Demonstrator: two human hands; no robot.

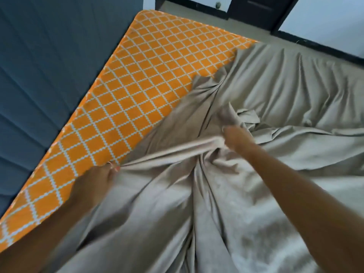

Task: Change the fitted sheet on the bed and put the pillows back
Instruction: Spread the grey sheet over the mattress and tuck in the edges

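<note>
A beige fitted sheet (275, 91) lies crumpled over the right and lower part of the bed. The orange mattress (137, 75) with a white lattice pattern is bare at the upper left. My left hand (98, 180) grips the sheet's edge where it meets the bare mattress. My right hand (234, 138) grips a bunched fold of the same sheet near the middle. A band of fabric is stretched taut between the two hands. No pillow is in view.
A blue padded headboard (49, 66) runs along the mattress's left side. Beyond the far mattress corner there is beige floor (189, 10), a dark baseboard and a dark door (260, 10) in a white wall.
</note>
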